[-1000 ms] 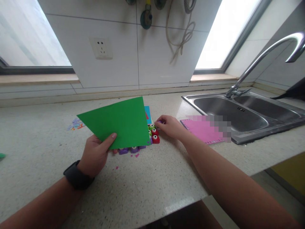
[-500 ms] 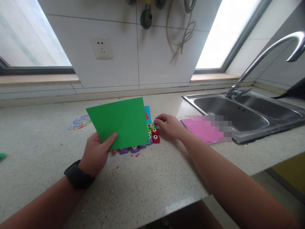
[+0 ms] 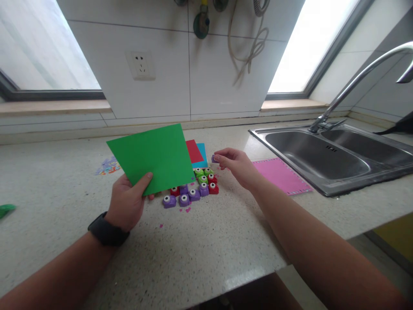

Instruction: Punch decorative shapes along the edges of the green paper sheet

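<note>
since a second ago the flat green paper sheet (image 3: 154, 158) has lifted clear in the left hand (image 3: 127, 204), pinched at its lower edge, uncovering the small plastic punches (image 3: 193, 188); right hand (image 3: 235, 165) has raised one small purple punch (image 3: 214, 159), fingertips closed on it above the speckled counter (image 3: 200, 241).

Paper sheets: 4, namely green (image 3: 155, 157), red (image 3: 194, 150), blue (image 3: 202, 154), pink (image 3: 280, 174). Small punches: 3 green, 3 red, 5 purple incl. one held (image 3: 214, 159). Hands: 2
</note>
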`<state>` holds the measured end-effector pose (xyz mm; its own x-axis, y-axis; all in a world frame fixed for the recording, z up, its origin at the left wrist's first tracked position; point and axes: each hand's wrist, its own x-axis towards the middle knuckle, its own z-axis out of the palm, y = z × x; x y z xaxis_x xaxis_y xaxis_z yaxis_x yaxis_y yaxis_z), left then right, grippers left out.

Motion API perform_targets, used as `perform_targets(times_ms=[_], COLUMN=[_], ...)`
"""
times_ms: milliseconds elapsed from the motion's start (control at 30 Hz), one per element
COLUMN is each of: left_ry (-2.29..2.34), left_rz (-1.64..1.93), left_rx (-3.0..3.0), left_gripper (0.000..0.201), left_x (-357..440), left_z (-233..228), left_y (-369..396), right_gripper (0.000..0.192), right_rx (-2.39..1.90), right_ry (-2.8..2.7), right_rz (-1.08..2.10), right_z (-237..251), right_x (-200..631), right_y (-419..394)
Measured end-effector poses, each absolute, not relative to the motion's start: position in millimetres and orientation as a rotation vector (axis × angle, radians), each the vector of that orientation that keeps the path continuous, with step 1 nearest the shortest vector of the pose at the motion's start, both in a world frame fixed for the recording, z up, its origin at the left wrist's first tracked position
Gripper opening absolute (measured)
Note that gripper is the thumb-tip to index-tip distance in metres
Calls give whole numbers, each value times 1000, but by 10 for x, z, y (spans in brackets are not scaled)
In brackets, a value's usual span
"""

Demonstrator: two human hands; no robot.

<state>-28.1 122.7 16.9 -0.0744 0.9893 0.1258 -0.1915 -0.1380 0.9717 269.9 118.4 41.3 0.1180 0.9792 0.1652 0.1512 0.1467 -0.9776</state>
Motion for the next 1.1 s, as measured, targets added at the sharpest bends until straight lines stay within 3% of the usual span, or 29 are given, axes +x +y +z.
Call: perform_targets(times_ms=[333,900,1000,1100], left_ry=[1066,1036,1054,1055], left_rz=[1467,1447,1439,1439], left_rx=[1066,1071,1087,1103], left_gripper=[29,27,27,27], left_x=[-268,-277,-274,-273], left_z=[235,216,222,216], left_y=[1236,1242,1235,1236], right_gripper=[23,37,39,42], right_rx=[-1678,-1464,-1509,-1736], right_ry=[-1465,-1017,-1074,-1366], right_rz=[743,1234,1112,740], right_z=[306,433,414,397], right_x=[2915,2818,2855,2913], right_y=[1255,1233,1259,1266])
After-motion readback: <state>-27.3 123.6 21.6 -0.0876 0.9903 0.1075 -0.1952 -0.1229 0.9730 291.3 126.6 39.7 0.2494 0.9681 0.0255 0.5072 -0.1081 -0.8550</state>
